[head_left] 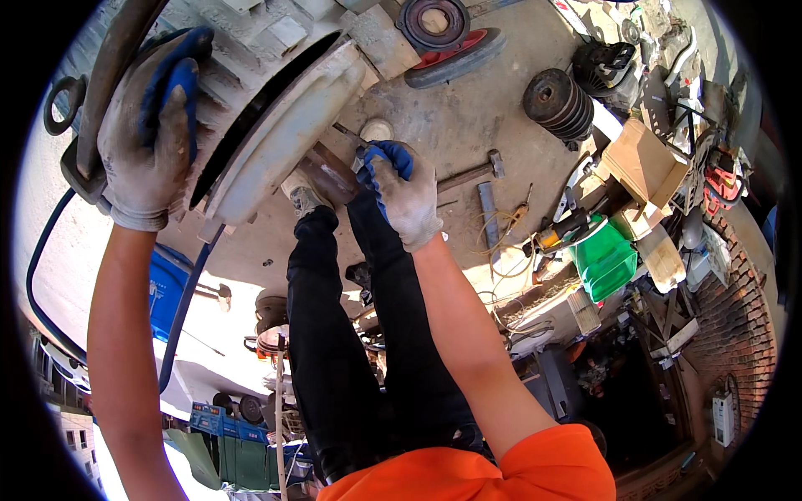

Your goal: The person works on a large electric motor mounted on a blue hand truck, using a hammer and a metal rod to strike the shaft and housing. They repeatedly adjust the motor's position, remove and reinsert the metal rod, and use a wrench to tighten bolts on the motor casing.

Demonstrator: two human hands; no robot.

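My left hand (150, 125), in a grey-and-blue glove, is curled at the upper left beside a curved dark metal bar (93, 134) and a large pale metal piece (276, 134) with a long black slot. What its fingers grip is hidden. My right hand (397, 188), gloved alike, is closed near the centre around a small dark tool with a thin rod pointing up-left; its exact kind is unclear. A rusty metal piece (334, 171) lies just left of that hand, near my shoe (305, 196). A hammer (472, 175) lies to the right on the concrete.
Stacked dark discs (558, 104), wheels (455, 58), a cardboard box (635, 159), a green bin (606, 259) and scattered tools and cords crowd the right and top. A blue crate (163, 292) and hoses are at the left. A dark opening (626, 401) is at the lower right.
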